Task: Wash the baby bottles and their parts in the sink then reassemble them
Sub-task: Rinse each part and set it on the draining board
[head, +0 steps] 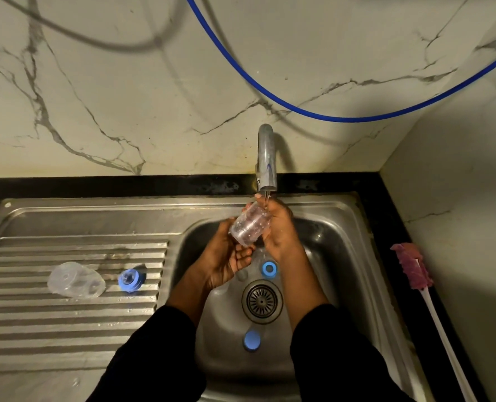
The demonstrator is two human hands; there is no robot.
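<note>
A clear baby bottle (249,224) is held tilted under the running tap (267,161), over the sink basin (322,256). My right hand (280,227) grips its upper end near the water stream. My left hand (226,259) cups its lower end from below. A blue ring (269,268) lies in the basin above the drain (262,301). A blue round part (252,340) lies below the drain. On the ribbed draining board (66,329) sit a clear cap (77,280) and a blue collar with a teat (132,280).
A bottle brush with a pink head (412,265) and a white handle lies on the black counter right of the sink. A blue hose (313,110) hangs across the marble wall behind the tap.
</note>
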